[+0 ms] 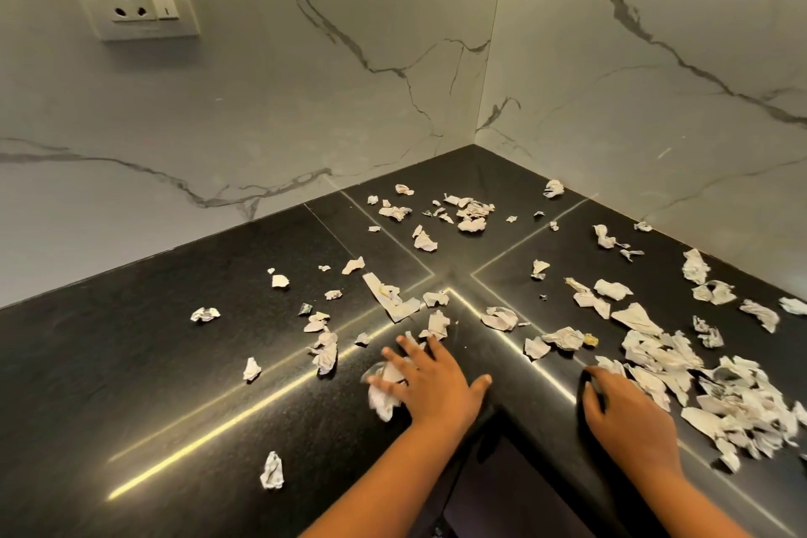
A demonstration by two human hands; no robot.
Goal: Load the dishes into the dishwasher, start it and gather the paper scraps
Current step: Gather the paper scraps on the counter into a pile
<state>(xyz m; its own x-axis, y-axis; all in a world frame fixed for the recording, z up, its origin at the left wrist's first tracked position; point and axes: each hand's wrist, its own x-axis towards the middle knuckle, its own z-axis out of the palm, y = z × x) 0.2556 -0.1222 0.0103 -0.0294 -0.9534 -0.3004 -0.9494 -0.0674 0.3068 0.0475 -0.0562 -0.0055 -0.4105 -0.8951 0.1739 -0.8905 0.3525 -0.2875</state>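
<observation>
Several torn, crumpled paper scraps lie scattered over a black corner countertop. My left hand lies flat with fingers spread, pressing on a few scraps near the inner front edge. My right hand rests on the counter with its fingers bent down, touching the left side of a dense heap of scraps. More scraps sit in the far corner, and loose single scraps lie at the left. No dishes or dishwasher are in view.
White marble-patterned walls meet at the back corner. A wall socket with a switch is mounted high on the left wall. The counter's inner front edge runs between my forearms, with dark cabinet space below.
</observation>
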